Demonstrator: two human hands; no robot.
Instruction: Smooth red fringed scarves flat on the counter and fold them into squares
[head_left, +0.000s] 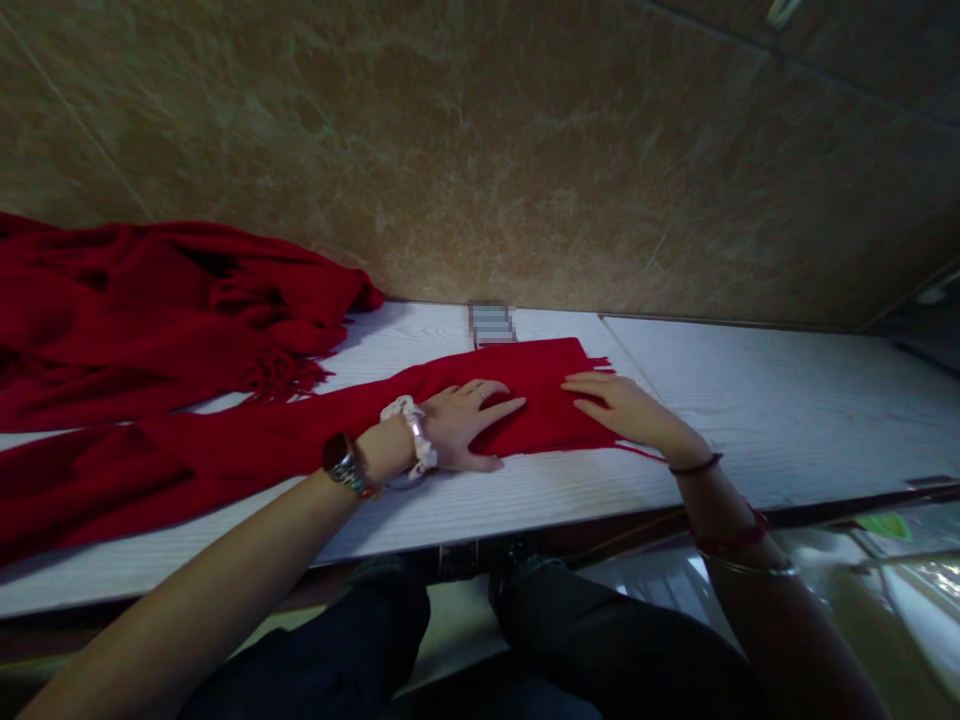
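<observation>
A long red scarf (247, 437) lies in a folded strip along the white wood-grain surface, its fringed end toward the right. My left hand (461, 425) rests on it with the fingers spread, palm down. Near the fringed end, my right hand (619, 405) lies on the cloth, its fingers stretched out toward the left. Some fringe strands show beyond the scarf's right edge, partly hidden beneath my right hand and wrist. Neither hand grips the cloth.
A second heap of red fringed cloth (165, 300) lies crumpled at the back left against the brown marbled wall (480, 150). A small pixelated item (492, 322) sits behind the scarf. The white surface (765, 410) extends right, with my legs below its front edge.
</observation>
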